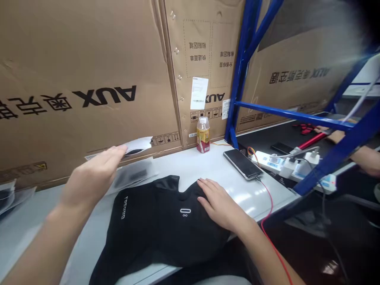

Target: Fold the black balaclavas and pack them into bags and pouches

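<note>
A black garment [166, 225] with white lettering and a small white logo lies spread on the white table, its lower edge hanging over the front. My right hand [218, 204] rests flat on the garment's upper right part, fingers stretched out. Raised above the table at the left, my left hand [95, 174] is closed on a white plastic packet [139, 145] with something dark showing in it. Its fingertips are partly hidden behind the hand. Below the packet, a clear plastic bag [133, 176] with a dark patch lies on the table.
Large cardboard boxes [89, 47] line the back. A drink bottle [203, 135] stands against them. To the right are a phone [242, 163] on a red cable, a power strip [297, 170] and a blue metal frame [239, 79]. Another person's arm [366, 158] shows at far right.
</note>
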Action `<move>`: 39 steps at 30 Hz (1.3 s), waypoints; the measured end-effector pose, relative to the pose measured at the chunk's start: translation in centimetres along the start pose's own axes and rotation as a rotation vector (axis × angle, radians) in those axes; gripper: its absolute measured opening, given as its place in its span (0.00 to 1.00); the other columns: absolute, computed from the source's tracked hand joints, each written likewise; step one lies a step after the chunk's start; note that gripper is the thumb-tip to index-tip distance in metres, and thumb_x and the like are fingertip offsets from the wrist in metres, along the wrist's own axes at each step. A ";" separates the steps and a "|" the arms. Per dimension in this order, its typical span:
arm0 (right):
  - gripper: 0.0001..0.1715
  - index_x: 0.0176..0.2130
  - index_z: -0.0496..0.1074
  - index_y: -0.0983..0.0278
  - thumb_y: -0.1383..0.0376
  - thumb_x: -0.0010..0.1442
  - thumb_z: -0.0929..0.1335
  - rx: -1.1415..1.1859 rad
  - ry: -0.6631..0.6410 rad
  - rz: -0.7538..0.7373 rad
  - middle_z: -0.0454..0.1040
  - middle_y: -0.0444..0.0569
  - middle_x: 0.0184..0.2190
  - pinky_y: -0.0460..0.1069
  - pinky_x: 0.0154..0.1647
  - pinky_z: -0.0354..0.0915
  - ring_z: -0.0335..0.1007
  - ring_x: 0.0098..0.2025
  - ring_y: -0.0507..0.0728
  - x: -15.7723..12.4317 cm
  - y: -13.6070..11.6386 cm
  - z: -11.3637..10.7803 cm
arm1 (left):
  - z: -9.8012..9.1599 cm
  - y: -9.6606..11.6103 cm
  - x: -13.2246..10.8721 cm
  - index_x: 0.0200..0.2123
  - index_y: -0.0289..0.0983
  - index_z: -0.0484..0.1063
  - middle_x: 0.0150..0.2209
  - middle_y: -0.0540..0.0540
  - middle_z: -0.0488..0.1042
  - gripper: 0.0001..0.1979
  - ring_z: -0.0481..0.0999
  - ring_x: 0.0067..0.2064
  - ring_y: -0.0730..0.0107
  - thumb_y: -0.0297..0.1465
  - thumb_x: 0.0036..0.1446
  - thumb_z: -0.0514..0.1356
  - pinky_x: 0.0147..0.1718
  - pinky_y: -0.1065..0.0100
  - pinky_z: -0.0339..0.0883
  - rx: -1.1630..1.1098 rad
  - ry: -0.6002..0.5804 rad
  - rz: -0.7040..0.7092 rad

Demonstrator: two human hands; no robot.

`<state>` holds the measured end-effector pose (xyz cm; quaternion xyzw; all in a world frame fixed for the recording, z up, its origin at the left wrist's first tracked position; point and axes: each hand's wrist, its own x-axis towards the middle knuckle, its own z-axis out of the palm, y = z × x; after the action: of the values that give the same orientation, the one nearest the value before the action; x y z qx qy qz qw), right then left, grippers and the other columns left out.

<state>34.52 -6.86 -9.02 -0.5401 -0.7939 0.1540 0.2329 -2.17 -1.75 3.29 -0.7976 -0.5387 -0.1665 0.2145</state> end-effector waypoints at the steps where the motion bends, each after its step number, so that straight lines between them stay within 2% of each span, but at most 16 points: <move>1: 0.33 0.72 0.62 0.66 0.57 0.74 0.61 -0.008 0.001 -0.002 0.61 0.54 0.73 0.62 0.76 0.54 0.54 0.75 0.66 0.0 0.0 0.1 | 1.4 -0.6 0.4 0.70 0.35 0.62 0.70 0.41 0.66 0.24 0.68 0.69 0.46 0.27 0.76 0.42 0.66 0.42 0.63 -0.025 -0.068 0.001; 3: 0.33 0.72 0.62 0.66 0.56 0.74 0.61 -0.019 0.006 -0.005 0.62 0.53 0.73 0.63 0.75 0.56 0.55 0.75 0.66 0.0 0.1 0.2 | 4.2 -1.6 0.7 0.61 0.36 0.72 0.62 0.40 0.74 0.17 0.76 0.61 0.50 0.32 0.75 0.52 0.59 0.47 0.72 -0.067 -0.193 0.034; 6: 0.32 0.71 0.63 0.64 0.56 0.74 0.61 -0.026 0.021 -0.011 0.62 0.53 0.73 0.63 0.74 0.58 0.56 0.74 0.66 -0.1 0.3 0.4 | 6.5 -2.6 0.0 0.58 0.38 0.73 0.59 0.40 0.74 0.18 0.78 0.55 0.56 0.39 0.69 0.63 0.54 0.49 0.75 -0.128 -0.312 0.074; 8: 0.31 0.71 0.64 0.62 0.56 0.74 0.61 -0.028 0.035 -0.020 0.63 0.52 0.72 0.62 0.73 0.58 0.57 0.74 0.65 -0.1 0.3 0.4 | 6.1 -2.6 -1.1 0.61 0.39 0.72 0.63 0.39 0.73 0.21 0.76 0.60 0.51 0.43 0.72 0.58 0.59 0.46 0.72 -0.162 -0.340 0.066; 10: 0.31 0.70 0.64 0.61 0.56 0.73 0.62 -0.032 0.051 -0.027 0.65 0.52 0.71 0.60 0.73 0.58 0.58 0.73 0.63 0.0 0.4 0.4 | 4.6 -1.7 -2.7 0.65 0.41 0.72 0.67 0.41 0.72 0.26 0.74 0.65 0.48 0.47 0.74 0.50 0.64 0.46 0.68 -0.185 -0.341 0.038; 12: 0.31 0.70 0.64 0.62 0.56 0.73 0.63 -0.039 0.075 -0.019 0.66 0.53 0.70 0.60 0.72 0.60 0.60 0.71 0.64 0.3 0.4 0.5 | 2.8 0.3 -4.8 0.67 0.44 0.70 0.67 0.46 0.71 0.29 0.73 0.66 0.49 0.50 0.74 0.46 0.65 0.49 0.68 -0.204 -0.345 0.020; 15: 0.30 0.68 0.65 0.63 0.55 0.74 0.62 -0.060 0.120 0.025 0.72 0.58 0.65 0.62 0.66 0.65 0.66 0.66 0.67 1.0 0.2 0.6 | 0.9 4.8 -8.5 0.70 0.51 0.65 0.70 0.51 0.67 0.27 0.69 0.69 0.52 0.50 0.73 0.51 0.66 0.50 0.67 -0.222 -0.398 0.048; 18: 0.24 0.62 0.71 0.64 0.57 0.72 0.64 -0.095 0.153 0.071 0.77 0.61 0.55 0.65 0.59 0.67 0.71 0.59 0.72 1.8 0.1 0.6 | 0.8 9.0 -11.8 0.75 0.54 0.53 0.73 0.51 0.59 0.31 0.63 0.72 0.49 0.47 0.72 0.54 0.66 0.44 0.66 -0.194 -0.441 0.119; 22: 0.10 0.47 0.76 0.62 0.62 0.68 0.69 -0.106 0.147 0.065 0.79 0.56 0.44 0.61 0.53 0.68 0.74 0.50 0.69 2.9 0.2 -0.1 | 1.7 11.5 -14.4 0.77 0.52 0.41 0.75 0.49 0.54 0.35 0.58 0.74 0.49 0.41 0.74 0.53 0.68 0.42 0.61 -0.130 -0.347 0.124; 24: 0.05 0.43 0.74 0.60 0.65 0.66 0.69 -0.094 0.145 0.045 0.78 0.53 0.41 0.59 0.50 0.69 0.75 0.48 0.66 3.5 0.3 -0.5 | 2.0 11.9 -14.8 0.77 0.51 0.39 0.75 0.47 0.54 0.37 0.59 0.74 0.48 0.41 0.73 0.54 0.68 0.42 0.63 -0.121 -0.303 0.133; 26: 0.04 0.41 0.71 0.59 0.67 0.65 0.68 -0.078 0.156 0.031 0.77 0.52 0.41 0.57 0.47 0.69 0.75 0.46 0.65 3.9 0.1 -0.8 | 2.0 12.3 -14.9 0.77 0.50 0.39 0.75 0.46 0.55 0.37 0.60 0.74 0.47 0.42 0.73 0.54 0.66 0.42 0.65 -0.106 -0.275 0.129; 29: 0.09 0.45 0.69 0.58 0.69 0.66 0.64 -0.046 0.186 0.008 0.77 0.51 0.42 0.57 0.44 0.70 0.75 0.45 0.63 3.7 -0.9 -1.2 | 2.0 12.9 -14.8 0.78 0.49 0.39 0.74 0.46 0.57 0.38 0.62 0.73 0.45 0.43 0.72 0.54 0.64 0.41 0.67 -0.086 -0.244 0.111; 32: 0.19 0.55 0.68 0.57 0.71 0.66 0.62 -0.014 0.186 -0.083 0.77 0.51 0.48 0.58 0.51 0.70 0.74 0.51 0.63 2.0 -2.3 -2.0 | 1.9 13.1 -14.7 0.77 0.48 0.41 0.74 0.45 0.57 0.37 0.62 0.73 0.45 0.43 0.73 0.54 0.64 0.40 0.67 -0.105 -0.251 0.108; 34: 0.22 0.56 0.70 0.56 0.73 0.67 0.62 -0.016 0.091 -0.240 0.77 0.51 0.51 0.60 0.57 0.68 0.72 0.55 0.63 0.2 -2.9 -2.8 | 1.7 12.9 -14.8 0.77 0.48 0.41 0.74 0.46 0.56 0.37 0.61 0.73 0.45 0.43 0.73 0.54 0.64 0.39 0.67 -0.131 -0.281 0.114; 36: 0.16 0.53 0.74 0.55 0.69 0.69 0.64 -0.030 -0.061 -0.389 0.79 0.50 0.51 0.61 0.58 0.67 0.71 0.56 0.64 -1.6 -3.1 -3.5 | 1.3 12.3 -15.0 0.77 0.48 0.42 0.74 0.47 0.56 0.36 0.61 0.73 0.47 0.43 0.73 0.54 0.64 0.40 0.67 -0.167 -0.318 0.122; 39: 0.14 0.54 0.77 0.54 0.59 0.71 0.68 -0.024 -0.186 -0.430 0.80 0.49 0.52 0.61 0.59 0.68 0.71 0.58 0.65 -3.3 -3.0 -4.3 | 0.8 10.5 -14.5 0.76 0.50 0.50 0.73 0.50 0.61 0.31 0.64 0.72 0.52 0.43 0.74 0.53 0.64 0.45 0.70 -0.229 -0.339 0.095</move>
<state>35.50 -11.09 -4.53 -0.3447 -0.9106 0.1407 0.1796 2.35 -16.20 -6.34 -0.8579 -0.5064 -0.0795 0.0363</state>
